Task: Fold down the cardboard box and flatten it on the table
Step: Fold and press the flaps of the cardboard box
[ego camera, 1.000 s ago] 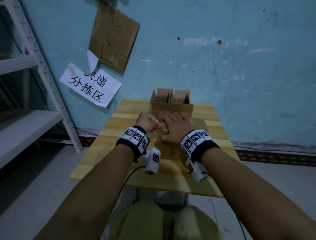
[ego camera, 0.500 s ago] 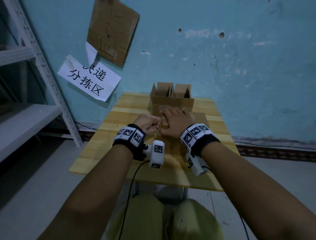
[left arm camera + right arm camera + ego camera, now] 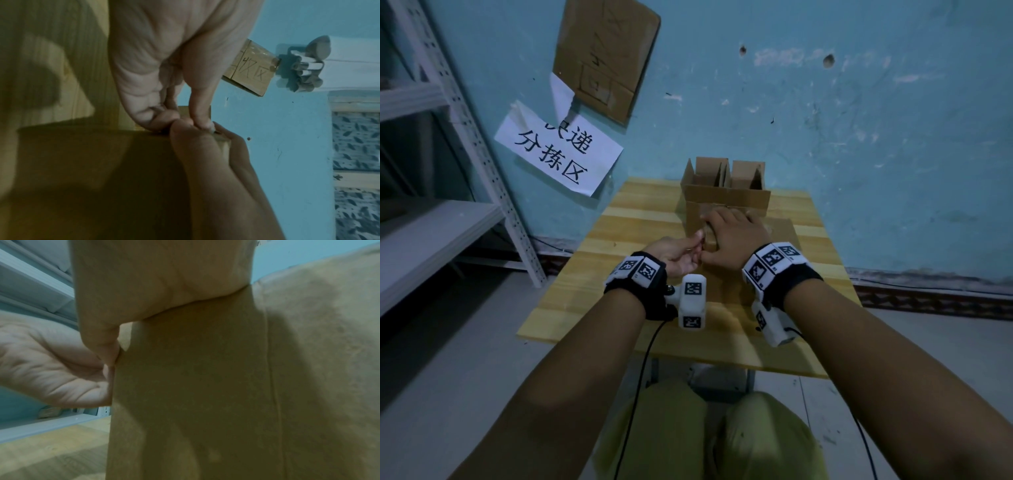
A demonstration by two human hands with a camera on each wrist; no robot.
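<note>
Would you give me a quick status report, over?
Left hand pinching box edge. Right hand gripping it. Box not yet flat. Second box stands open behind.

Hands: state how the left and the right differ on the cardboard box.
The left hand sits beside the cardboard box, palm turned up, pinching its left edge. The right hand lies on top, palm down, its grip wrapped round an edge. Both hold the box and wear marker wristbands.

There are 2 hands (image 3: 678, 255) (image 3: 736, 240), 2 cardboard boxes (image 3: 726, 197) (image 3: 780, 231), 1 table (image 3: 619, 219), 1 paper sign (image 3: 558, 150), 1 shelf rack (image 3: 477, 140).
</note>
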